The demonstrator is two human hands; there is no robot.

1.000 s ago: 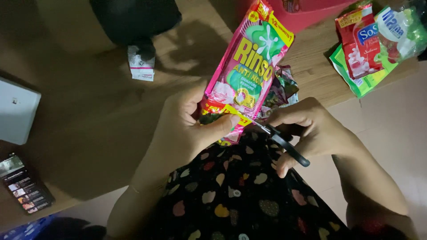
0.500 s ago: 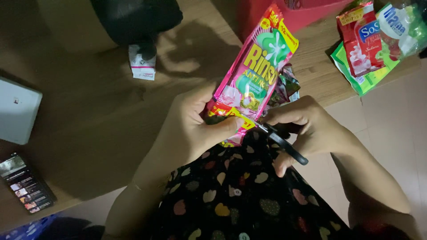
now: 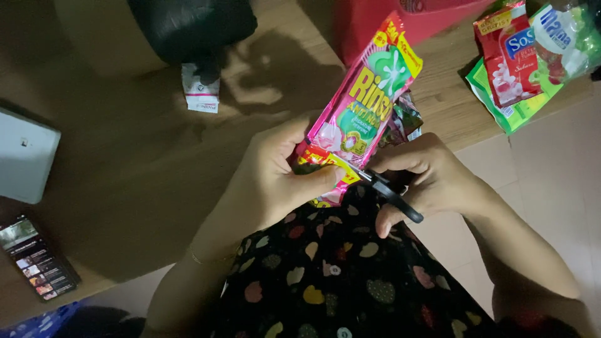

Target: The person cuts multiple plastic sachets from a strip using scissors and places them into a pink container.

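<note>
My left hand (image 3: 269, 178) pinches the lower end of a pink and green sachet strip (image 3: 366, 103) that stands tilted up to the right. My right hand (image 3: 432, 178) grips black-handled scissors (image 3: 385, 191), whose blades meet the strip's lower edge beside my left thumb. A crumpled dark wrapper (image 3: 404, 122) shows just behind the strip. Both hands hover over my lap, which is covered in dark cloth with coloured spots (image 3: 332, 275).
A wooden table (image 3: 125, 156) carries a small white sachet (image 3: 200, 94), a white box (image 3: 25, 156) at the left edge and a phone (image 3: 37, 260) with a lit screen. Red, green and white packets (image 3: 526, 56) lie at the top right. A red container (image 3: 407, 19) stands behind.
The strip has tilted and shifted slightly right and up. My right hand has drawn the scissors closer in, with the handles squeezed nearer together.
</note>
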